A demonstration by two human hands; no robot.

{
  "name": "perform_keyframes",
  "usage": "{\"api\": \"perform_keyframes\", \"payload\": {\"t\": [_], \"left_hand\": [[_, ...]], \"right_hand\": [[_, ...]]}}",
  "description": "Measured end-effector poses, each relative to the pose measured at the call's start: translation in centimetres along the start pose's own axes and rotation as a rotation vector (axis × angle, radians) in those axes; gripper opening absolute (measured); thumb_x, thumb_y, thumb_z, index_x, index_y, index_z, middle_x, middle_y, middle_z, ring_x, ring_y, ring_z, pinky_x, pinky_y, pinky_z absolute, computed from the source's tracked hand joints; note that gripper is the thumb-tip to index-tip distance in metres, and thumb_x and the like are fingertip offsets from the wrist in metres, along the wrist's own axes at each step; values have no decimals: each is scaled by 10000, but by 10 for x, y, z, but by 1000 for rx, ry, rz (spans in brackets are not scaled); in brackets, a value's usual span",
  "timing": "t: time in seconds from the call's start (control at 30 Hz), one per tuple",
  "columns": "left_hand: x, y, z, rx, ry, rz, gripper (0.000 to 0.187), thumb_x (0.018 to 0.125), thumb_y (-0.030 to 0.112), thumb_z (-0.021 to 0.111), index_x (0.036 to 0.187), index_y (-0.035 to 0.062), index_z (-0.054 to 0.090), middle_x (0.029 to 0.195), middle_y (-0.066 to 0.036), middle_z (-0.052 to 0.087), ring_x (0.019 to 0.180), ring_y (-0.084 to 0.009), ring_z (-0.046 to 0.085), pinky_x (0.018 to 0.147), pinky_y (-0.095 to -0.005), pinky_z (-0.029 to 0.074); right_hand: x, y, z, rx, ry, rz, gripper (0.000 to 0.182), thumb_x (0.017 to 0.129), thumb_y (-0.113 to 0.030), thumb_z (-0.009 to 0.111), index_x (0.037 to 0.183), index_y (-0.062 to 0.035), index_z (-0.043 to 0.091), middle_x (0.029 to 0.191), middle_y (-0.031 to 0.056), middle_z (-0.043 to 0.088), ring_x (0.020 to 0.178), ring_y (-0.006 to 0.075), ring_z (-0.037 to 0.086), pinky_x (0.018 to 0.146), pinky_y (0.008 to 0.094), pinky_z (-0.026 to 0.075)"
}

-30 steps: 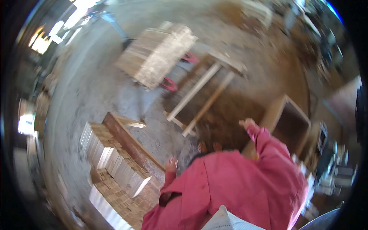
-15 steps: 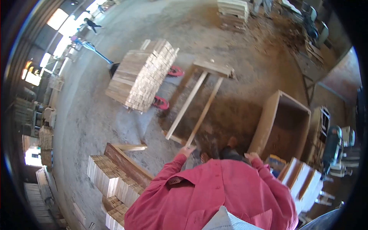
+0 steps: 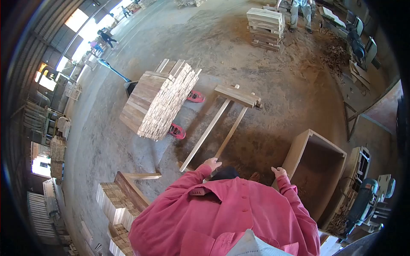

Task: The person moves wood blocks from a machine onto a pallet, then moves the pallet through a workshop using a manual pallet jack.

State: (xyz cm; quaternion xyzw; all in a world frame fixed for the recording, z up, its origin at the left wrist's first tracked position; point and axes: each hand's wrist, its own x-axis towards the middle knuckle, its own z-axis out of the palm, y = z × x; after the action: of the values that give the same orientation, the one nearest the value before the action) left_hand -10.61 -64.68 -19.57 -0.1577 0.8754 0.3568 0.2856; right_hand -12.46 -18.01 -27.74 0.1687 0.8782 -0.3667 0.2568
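My left hand (image 3: pixel 212 163) is held low ahead of me, its fingers loosely bent and apart, with nothing visible in them. It overlaps the near end of a narrow wooden batten (image 3: pixel 230 133) in this view. A second, paler batten (image 3: pixel 205 134) runs alongside, and short boards (image 3: pixel 238 95) lie across the far ends of both. Off to the right, my right hand (image 3: pixel 279 172) hangs with loosely parted fingers and holds nothing visible. Beside it stands a large open wooden box (image 3: pixel 294 151), its near side partly hidden behind my right arm.
A block of stacked wood pieces (image 3: pixel 160 100) sits on a red-forked pallet jack with a blue handle (image 3: pixel 113 69). More stacked pieces (image 3: pixel 113 200) stand at lower left. Machinery with a motor (image 3: pixel 363 198) is at right. Beside a far board pile (image 3: pixel 265 25) stands a person (image 3: pixel 301 15).
The view has tilted up, showing more of the far floor. My right hand has come away from my leg and is raised slightly; the left remains near the batten's end.
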Motion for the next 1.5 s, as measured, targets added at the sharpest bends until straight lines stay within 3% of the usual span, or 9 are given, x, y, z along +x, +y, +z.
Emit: {"api": "perform_keyframes", "payload": {"t": [0.4,0.43,0.57,0.63,0.67,0.8,1.03,1.23,1.5], "left_hand": [[218,57,-41,15,-103,-162,718,845,623,628,1135,-33,662,1144,-282,669,1106,-408,638,945,-466,489],[283,7,2,11,114,-87,792,841,662,613,1197,-44,638,1197,-295,639,1153,-411,606,999,-467,463],[434,42,7,-277,-62,-55,804,899,672,552,1189,-75,622,1184,-305,640,1171,-433,591,972,-445,464],[513,70,9,-501,-63,-262,666,907,601,626,1211,9,655,1033,-157,694,1009,-280,648,886,-373,494],[549,78,15,-720,-19,-399,616,906,576,657,1241,59,667,921,-63,704,892,-182,658,831,-317,505],[679,74,25,-1057,22,-460,1012,825,723,641,1548,104,296,1579,-221,309,1444,-363,344,1120,-545,355],[831,45,38,-1392,209,-363,1058,863,712,593,1604,154,85,1629,-214,135,1501,-387,156,1179,-579,218],[880,11,52,-1603,103,-166,1013,781,668,722,1537,135,309,1558,-155,302,1421,-344,304,1155,-532,276],[795,27,52,-1649,272,-467,646,865,543,711,1326,121,547,1289,-106,593,1140,-290,575,940,-503,509]], "right_hand": [[-25,28,-23,15,-26,359,613,850,-575,662,1015,13,716,945,252,710,936,392,684,811,458,510],[-33,27,-22,23,-60,435,566,866,-530,668,1026,11,713,925,230,714,888,363,682,787,441,510],[-75,38,13,447,-95,609,421,918,-394,651,1087,-14,718,927,167,733,849,250,682,753,394,521],[-57,-24,-4,122,-284,674,423,926,-388,637,1110,-14,714,936,169,730,855,260,679,770,390,522],[-55,-40,1,108,-251,641,457,933,-465,648,975,-16,721,838,103,702,769,136,634,683,303,504],[-5,-91,14,351,-165,893,440,929,-389,675,1146,-6,700,891,74,700,777,126,631,681,263,511],[13,-88,50,744,-55,1199,523,949,-306,658,1341,22,554,1098,143,694,905,240,687,754,325,561],[10,-68,78,851,-90,1274,527,969,-320,616,1360,24,533,1151,165,682,959,262,692,777,369,575],[15,-103,82,903,-2,1253,572,973,-350,635,1381,30,509,1169,163,672,975,246,702,754,346,579]]}}
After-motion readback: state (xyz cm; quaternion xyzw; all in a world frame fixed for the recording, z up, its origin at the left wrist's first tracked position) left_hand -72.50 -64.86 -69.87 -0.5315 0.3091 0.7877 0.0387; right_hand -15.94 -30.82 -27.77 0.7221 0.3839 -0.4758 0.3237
